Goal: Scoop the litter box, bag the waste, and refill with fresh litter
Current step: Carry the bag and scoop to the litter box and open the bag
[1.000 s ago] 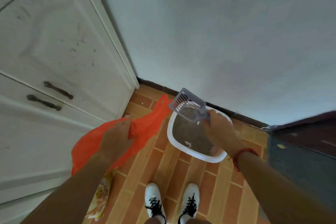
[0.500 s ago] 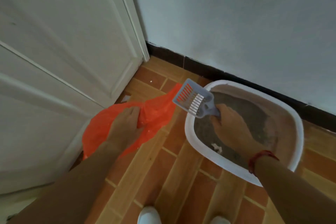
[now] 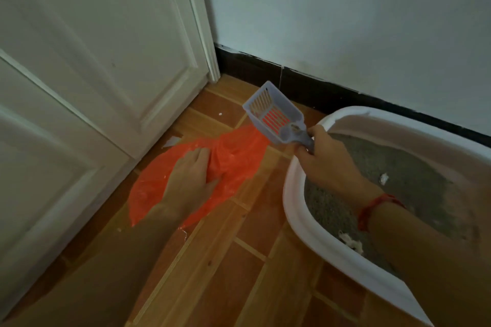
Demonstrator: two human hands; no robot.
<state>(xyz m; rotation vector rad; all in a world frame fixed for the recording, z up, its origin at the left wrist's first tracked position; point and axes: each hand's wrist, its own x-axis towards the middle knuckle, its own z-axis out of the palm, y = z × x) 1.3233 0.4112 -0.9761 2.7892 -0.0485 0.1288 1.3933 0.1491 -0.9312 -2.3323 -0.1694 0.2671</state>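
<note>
A white litter box (image 3: 297, 210) sits on the floor at the right, holding grey litter (image 3: 414, 183) with a few pale clumps (image 3: 352, 241). My right hand (image 3: 326, 164) grips the handle of a grey slotted scoop (image 3: 273, 114), raised above the box's left rim with a small pale bit lying near the handle end. An orange plastic bag (image 3: 236, 156) lies flat on the floor left of the box. My left hand (image 3: 190, 180) rests on the bag and pinches a fold of it.
A white panelled door (image 3: 93, 74) stands close at the left. A pale wall (image 3: 345, 13) with a dark skirting board (image 3: 305, 85) runs behind the box. Brown tiled floor (image 3: 225, 260) spreads in front, with small white specks on it.
The view has dropped much closer to the floor. The bag has come down and now lies flat. The scoop has moved left off the litter and hangs over the bag's edge.
</note>
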